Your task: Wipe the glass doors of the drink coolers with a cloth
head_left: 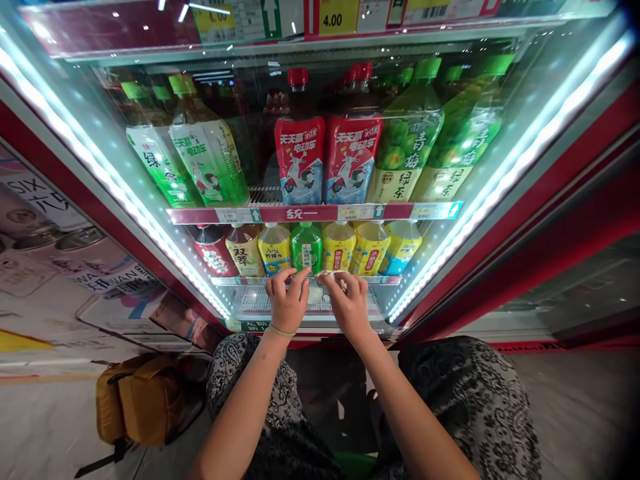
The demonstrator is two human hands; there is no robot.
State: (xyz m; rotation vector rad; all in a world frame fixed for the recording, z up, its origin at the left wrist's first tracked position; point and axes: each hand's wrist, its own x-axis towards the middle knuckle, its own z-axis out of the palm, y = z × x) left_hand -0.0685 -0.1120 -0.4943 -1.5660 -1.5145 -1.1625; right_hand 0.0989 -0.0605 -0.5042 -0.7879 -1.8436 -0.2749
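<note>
Both hands are raised at the lower shelf of a lit drinks cooler. My left hand (289, 298) has its fingers apart and slightly curled, with nothing in them, just below a green bottle (307, 248). To its right, my right hand (346, 300) is closed on a small whitish thing (326, 274), too small to make out, near the edge of the lower shelf (240, 281). Yellow-labelled bottles (339, 250) stand behind the right hand. Red-labelled bottles (300, 160) and green tea bottles (207, 153) stand upright on the shelf above.
Bright light strips (115, 183) run down both sides of the cooler. Stacked cartons (125, 293) stand at the left, with a brown backpack (145, 400) on the floor below. My patterned-cloth knees (470, 393) flank my forearms.
</note>
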